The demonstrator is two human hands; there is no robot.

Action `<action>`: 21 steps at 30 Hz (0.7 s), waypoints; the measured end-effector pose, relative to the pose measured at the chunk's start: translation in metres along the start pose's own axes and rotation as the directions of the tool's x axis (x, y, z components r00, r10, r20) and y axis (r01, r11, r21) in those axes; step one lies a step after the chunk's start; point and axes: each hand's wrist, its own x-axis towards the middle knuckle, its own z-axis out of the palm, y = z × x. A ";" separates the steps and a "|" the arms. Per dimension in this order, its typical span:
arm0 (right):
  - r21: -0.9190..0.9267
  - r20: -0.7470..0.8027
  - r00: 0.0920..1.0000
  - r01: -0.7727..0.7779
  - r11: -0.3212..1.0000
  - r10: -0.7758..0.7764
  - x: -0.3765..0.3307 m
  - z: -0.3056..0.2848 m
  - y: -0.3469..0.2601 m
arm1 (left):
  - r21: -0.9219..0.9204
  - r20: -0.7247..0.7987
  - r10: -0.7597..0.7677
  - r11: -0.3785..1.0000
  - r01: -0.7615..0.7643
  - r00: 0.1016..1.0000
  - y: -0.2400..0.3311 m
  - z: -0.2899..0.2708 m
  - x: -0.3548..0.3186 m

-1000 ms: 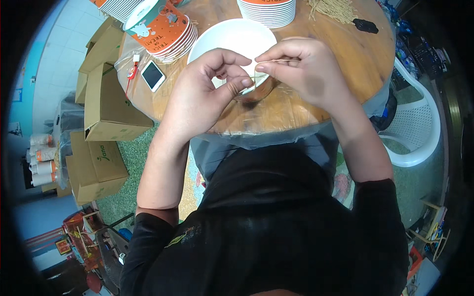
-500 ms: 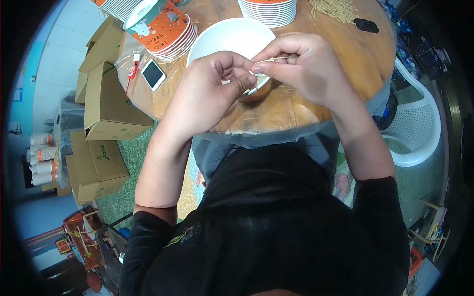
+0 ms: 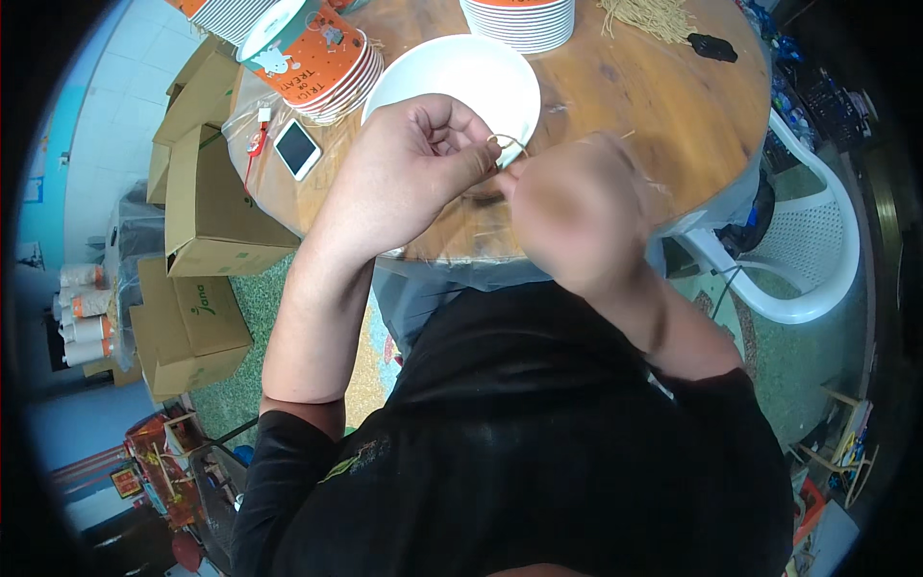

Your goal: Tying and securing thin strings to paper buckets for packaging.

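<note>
A white-lined paper bucket (image 3: 457,77) stands on the table in front of me, its open mouth facing up. At its near rim my left hand (image 3: 418,168) is closed, with thumb and forefinger pinching a thin tan cord (image 3: 508,140) that curls in a small loop there. Close beside it on the right is my right hand (image 3: 577,212), turned back-up and smeared by motion. Its fingers are mostly hidden, so its hold on the cord is unclear.
Stacked orange printed buckets (image 3: 327,62) stand at the left, with another stack (image 3: 519,24) behind. A phone (image 3: 298,149) lies by a red cable (image 3: 258,139). Tan cords (image 3: 649,17) and a black object (image 3: 712,46) are far right. Cardboard boxes (image 3: 221,207) and a white chair (image 3: 817,288) flank the table.
My right hand has swung down and toward me, turning its back upward. The cord, earlier drawn between both hands, now curls by my left fingertips. My left hand has barely moved.
</note>
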 end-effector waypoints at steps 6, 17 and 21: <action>0.067 0.042 0.964 -0.264 0.962 0.262 -0.010 0.010 0.000 | -0.108 0.005 0.030 0.994 -0.029 1.000 0.001 0.002 -0.001; 0.180 0.191 0.866 -0.494 0.850 0.463 0.001 0.010 -0.005 | -0.025 -0.049 0.090 0.996 -0.091 0.995 0.002 0.008 -0.004; 0.340 0.317 0.692 -0.722 0.603 0.649 -0.003 0.010 0.002 | 0.136 -0.092 0.146 0.982 -0.133 0.985 0.005 0.015 -0.005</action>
